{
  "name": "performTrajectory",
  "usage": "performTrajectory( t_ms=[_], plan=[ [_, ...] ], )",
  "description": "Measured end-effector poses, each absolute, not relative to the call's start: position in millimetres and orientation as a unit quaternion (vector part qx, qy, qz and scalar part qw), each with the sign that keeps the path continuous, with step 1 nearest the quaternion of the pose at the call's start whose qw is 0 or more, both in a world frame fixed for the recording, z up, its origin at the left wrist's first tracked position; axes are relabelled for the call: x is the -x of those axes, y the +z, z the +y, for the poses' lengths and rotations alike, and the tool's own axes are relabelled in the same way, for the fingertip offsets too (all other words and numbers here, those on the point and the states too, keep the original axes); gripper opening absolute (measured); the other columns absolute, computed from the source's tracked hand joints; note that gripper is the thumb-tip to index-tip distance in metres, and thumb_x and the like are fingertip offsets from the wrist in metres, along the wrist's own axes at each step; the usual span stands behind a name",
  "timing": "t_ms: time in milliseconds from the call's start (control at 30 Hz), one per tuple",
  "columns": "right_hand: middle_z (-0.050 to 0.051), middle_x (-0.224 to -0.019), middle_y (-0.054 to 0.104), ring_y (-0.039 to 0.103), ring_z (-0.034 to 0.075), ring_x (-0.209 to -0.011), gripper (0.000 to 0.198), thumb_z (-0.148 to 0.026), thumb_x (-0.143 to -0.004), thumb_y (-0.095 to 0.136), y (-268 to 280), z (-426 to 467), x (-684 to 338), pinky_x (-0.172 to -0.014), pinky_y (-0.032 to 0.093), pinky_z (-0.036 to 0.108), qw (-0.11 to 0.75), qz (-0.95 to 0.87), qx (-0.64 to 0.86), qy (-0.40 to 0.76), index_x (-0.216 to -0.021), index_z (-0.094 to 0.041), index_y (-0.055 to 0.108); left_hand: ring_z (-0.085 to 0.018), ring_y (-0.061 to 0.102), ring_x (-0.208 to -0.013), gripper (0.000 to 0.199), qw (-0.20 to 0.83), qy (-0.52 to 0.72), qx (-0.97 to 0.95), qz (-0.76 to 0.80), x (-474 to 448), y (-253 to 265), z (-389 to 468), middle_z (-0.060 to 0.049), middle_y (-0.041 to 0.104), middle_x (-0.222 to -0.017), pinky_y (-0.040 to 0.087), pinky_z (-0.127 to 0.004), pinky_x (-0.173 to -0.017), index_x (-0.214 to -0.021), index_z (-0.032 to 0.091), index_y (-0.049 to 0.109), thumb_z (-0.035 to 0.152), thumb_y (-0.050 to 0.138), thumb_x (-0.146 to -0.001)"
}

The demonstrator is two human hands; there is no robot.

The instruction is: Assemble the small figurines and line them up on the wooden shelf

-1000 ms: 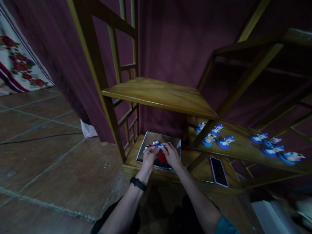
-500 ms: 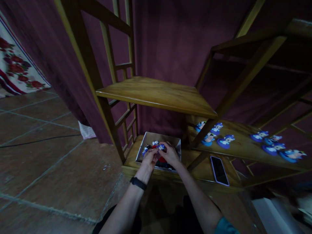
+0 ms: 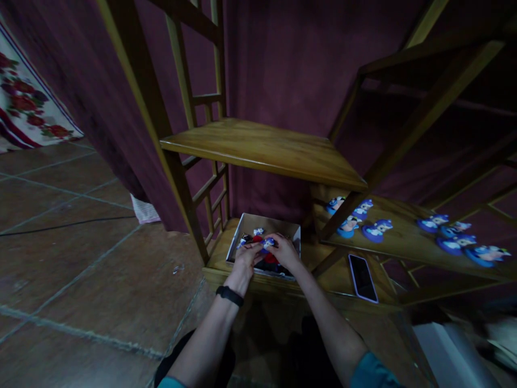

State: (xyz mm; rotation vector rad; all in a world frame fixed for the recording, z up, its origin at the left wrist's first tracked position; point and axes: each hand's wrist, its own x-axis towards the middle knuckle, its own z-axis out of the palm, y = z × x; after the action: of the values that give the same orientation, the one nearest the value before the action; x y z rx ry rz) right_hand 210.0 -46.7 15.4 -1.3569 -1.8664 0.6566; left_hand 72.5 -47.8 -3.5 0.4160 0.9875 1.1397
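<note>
Both of my hands meet over an open white cardboard box on the low shelf. Between them is a small purple-and-white figurine. My left hand grips it from the left, a dark band around that wrist. My right hand has its fingers closed on the figurine's right side. Inside the box lie another small white-and-purple figurine and red and dark pieces, partly covered by my hands. Fine details of the held figurine are too small to make out.
A wooden shelf board spans above the box. To the right, several blue-and-purple figurines stand on a higher shelf. A phone lies on the low shelf. Upright wooden posts frame the left side. A white box sits lower right.
My hands stay together on the figurine, with only a slight shift of the fingers. The whole view has moved a little as my head turned.
</note>
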Motion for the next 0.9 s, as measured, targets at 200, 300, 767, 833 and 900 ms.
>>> performTrajectory(
  t_ms=[200,300,767,833,900],
  plan=[
    [0.001,-0.099,0.063,0.058,0.017,-0.093,0.030,-0.010,-0.072,0.054,20,-51,-211,-0.085,0.042,0.031,0.338,-0.753,0.506,0.249,-0.098,-0.024,0.061,-0.015,0.061,-0.056,0.017,0.688,0.530,-0.198,0.455,-76,-7,-53,-0.006,0.066,-0.060,0.052,-0.031,-0.063,-0.064,0.010,0.065,0.015,0.076,-0.052],
    [0.001,-0.099,0.063,0.058,0.017,-0.094,0.030,-0.009,-0.073,0.054,19,-53,-211,-0.087,0.041,0.031,0.340,-0.751,0.509,0.249,-0.098,-0.024,0.062,-0.014,0.061,-0.056,0.019,0.670,0.556,-0.201,0.450,-80,-10,-58,-0.005,0.065,-0.061,0.052,-0.031,-0.063,-0.065,0.010,0.065,0.018,0.076,-0.052],
    [0.005,-0.100,0.066,0.062,0.017,-0.091,0.029,-0.026,-0.072,0.059,-5,-38,-209,-0.084,0.048,0.034,0.526,-0.535,0.513,0.417,-0.100,-0.022,0.062,-0.013,0.065,-0.063,0.012,0.757,0.505,-0.107,0.401,-73,-4,-35,-0.007,0.068,-0.070,0.054,-0.024,-0.063,-0.076,0.011,0.063,0.001,0.064,-0.068],
    [0.004,-0.097,0.067,0.062,0.018,-0.090,0.025,-0.029,-0.071,0.059,-2,-38,-208,-0.084,0.048,0.034,0.518,-0.513,0.512,0.454,-0.095,-0.021,0.064,-0.013,0.065,-0.064,0.014,0.763,0.501,-0.105,0.394,-74,-5,-35,-0.007,0.068,-0.072,0.054,-0.023,-0.063,-0.078,0.012,0.063,0.000,0.062,-0.070],
    [0.004,-0.095,0.068,0.063,0.018,-0.087,0.026,-0.031,-0.069,0.062,0,-39,-206,-0.083,0.048,0.033,0.509,-0.497,0.503,0.491,-0.093,-0.020,0.064,-0.013,0.066,-0.065,0.016,0.767,0.498,-0.108,0.391,-73,-5,-35,-0.006,0.068,-0.072,0.055,-0.024,-0.064,-0.079,0.012,0.063,0.000,0.062,-0.070]
  ],
)
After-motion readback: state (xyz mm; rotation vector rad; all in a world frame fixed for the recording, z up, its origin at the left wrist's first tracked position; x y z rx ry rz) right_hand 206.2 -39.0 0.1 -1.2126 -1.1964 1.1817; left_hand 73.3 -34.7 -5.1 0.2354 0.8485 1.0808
